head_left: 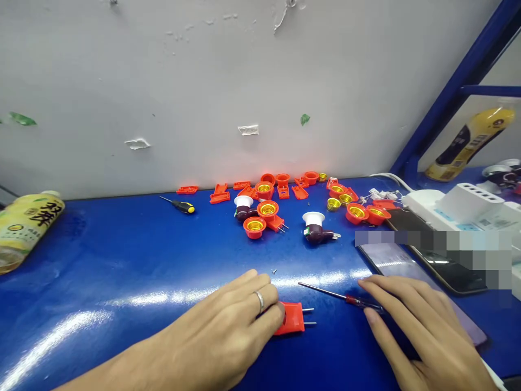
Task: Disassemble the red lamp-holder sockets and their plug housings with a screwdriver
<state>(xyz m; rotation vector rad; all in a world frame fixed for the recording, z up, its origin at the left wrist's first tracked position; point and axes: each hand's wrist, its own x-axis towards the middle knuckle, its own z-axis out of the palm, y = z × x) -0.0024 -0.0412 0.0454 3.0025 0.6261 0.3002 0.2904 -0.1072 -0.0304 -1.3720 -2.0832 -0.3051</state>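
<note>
My left hand (pixel 240 320) is closed around a red plug-in lamp holder (pixel 293 318) at the front middle of the table. Two metal pins stick out of it to the right, and my fingers hide its other end. My right hand (pixel 419 320) is open, with thumb and forefinger apart on either side of the handle of a small screwdriver (pixel 353 300). The screwdriver lies on the table, its shaft pointing left. Whether a fingertip touches the handle I cannot tell. A tiny screw (pixel 274 271) lies just beyond my left hand.
Red holders with gold threads (pixel 254 227), red casing pieces (pixel 220 197) and dark-and-white holders (pixel 314 228) lie towards the wall. A black-and-yellow screwdriver (pixel 183 206) is further left, with a bottle (pixel 28 228) at the left edge. Phones (pixel 391 258) and a white power strip (pixel 459 209) occupy the right.
</note>
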